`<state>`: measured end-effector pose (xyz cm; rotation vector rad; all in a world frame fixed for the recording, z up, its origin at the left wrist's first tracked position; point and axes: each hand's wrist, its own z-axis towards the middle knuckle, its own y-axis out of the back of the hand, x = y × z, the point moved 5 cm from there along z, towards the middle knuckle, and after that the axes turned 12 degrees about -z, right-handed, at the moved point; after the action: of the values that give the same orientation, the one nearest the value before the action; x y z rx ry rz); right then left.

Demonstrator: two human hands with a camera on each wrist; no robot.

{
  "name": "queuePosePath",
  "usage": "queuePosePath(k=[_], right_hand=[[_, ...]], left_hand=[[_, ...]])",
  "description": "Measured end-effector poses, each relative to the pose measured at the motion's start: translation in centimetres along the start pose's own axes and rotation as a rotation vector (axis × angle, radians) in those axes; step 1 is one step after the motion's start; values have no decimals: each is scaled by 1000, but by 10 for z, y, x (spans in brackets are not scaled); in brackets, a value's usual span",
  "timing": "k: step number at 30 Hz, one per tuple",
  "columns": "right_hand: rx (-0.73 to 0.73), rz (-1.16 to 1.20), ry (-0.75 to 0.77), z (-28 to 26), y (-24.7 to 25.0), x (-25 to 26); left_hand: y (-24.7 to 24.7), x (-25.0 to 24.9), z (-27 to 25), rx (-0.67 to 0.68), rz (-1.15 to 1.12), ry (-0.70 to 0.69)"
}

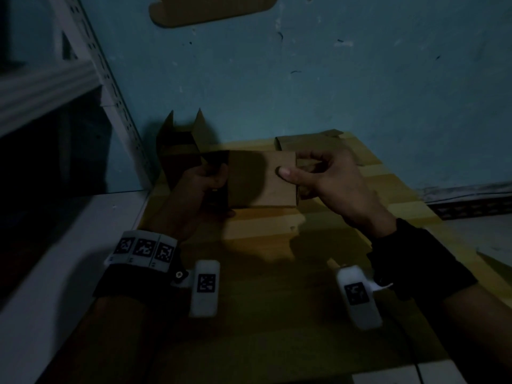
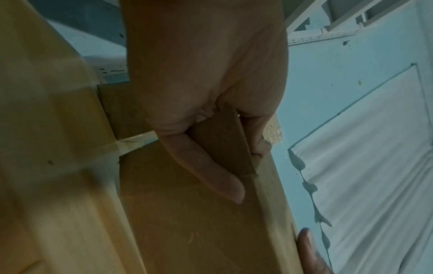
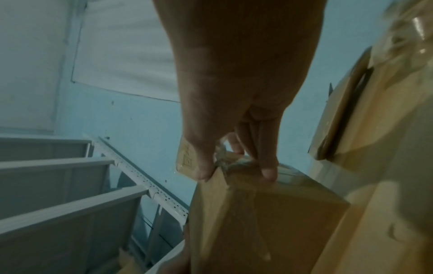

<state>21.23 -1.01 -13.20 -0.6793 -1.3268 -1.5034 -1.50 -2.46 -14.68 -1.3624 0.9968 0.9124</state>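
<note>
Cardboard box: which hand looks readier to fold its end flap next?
Likely the left hand: it pinches a flap of the cardboard box, while the right hand grips the opposite end, thumb on top.

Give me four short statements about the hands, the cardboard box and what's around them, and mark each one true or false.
1. The left hand and the right hand both hold the cardboard box. True.
2. The wall behind the table is red. False: it is blue.
3. An open box with raised flaps stands behind the left hand. True.
4. The shelf is on the person's right. False: it is on their left.
</note>
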Motion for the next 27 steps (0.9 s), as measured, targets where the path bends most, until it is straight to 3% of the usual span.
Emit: queuePosePath(k=[11,20,27], right_hand=[[94,-39,142,-2,8,-3],[37,168,55,-1,14,-11],[23,87,72,-1,19,-14]], left_hand=[[-5,1,0,37,14,-6],[3,-2,1,-8,-9,-7],[3,-2,0,-17,14,13]])
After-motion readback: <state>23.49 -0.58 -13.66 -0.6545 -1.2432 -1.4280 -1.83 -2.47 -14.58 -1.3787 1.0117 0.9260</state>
